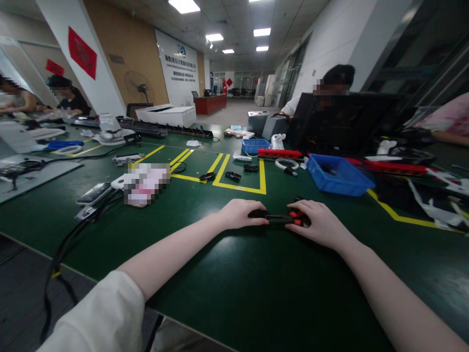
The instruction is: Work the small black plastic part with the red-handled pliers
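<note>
Just above the green tabletop, my right hand (pixel 320 222) is closed around the red handles of a pair of pliers (pixel 280 219), whose dark metal end points left. At that end, my left hand (pixel 242 214) pinches a small black part (pixel 257 214) between thumb and fingers. The part seems to touch the pliers' tip, but fingers hide some of it, so its exact kind does not show. Beyond my hands lie similar-sized small black pieces (pixel 233 176), near and inside a yellow tape outline (pixel 240 188).
A blue bin (pixel 339 176) stands right of the tape, with a coiled white cable (pixel 287 165) beside it. A phone (pixel 146 185) and a small display device (pixel 94 193) with black cables are on the left. Several other people sit around the table, one behind a black monitor (pixel 340 122).
</note>
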